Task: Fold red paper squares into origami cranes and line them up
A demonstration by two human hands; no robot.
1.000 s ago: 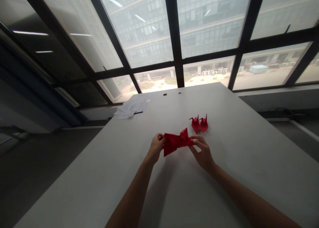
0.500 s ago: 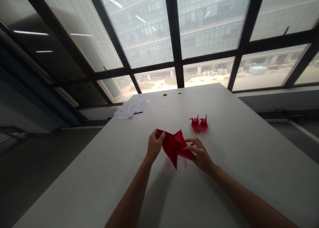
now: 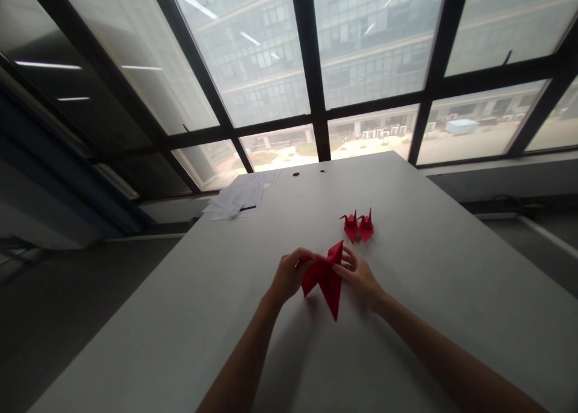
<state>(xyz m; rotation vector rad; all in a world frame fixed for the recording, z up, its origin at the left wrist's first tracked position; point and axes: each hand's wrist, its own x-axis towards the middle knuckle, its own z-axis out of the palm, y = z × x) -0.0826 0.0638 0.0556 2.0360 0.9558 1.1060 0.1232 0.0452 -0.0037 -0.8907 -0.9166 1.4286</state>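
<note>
A partly folded sheet of red origami paper [image 3: 330, 285] is held up just over the white table, with pointed flaps hanging toward me and one point sticking up. My left hand [image 3: 289, 274] grips its left side, fingers bent over the top edge. On the right side, my right hand [image 3: 357, 274] pinches the paper between thumb and fingers below the raised point. Just beyond the right hand stand two finished red paper cranes [image 3: 350, 227] side by side, their thin necks and tails pointing up.
The white table [image 3: 217, 316] reaches to a large dark-framed window [image 3: 321, 136]. Loose printed sheets [image 3: 241, 195] with a black pen [image 3: 248, 208] lie at its far left. Two small round holes [image 3: 296, 174] sit near the far edge. A blue curtain [image 3: 54, 160] hangs at left.
The red paper has been turned and its wide left flap swung down. My left hand has shifted from the left corner to over the top edge; the hands are closer together.
</note>
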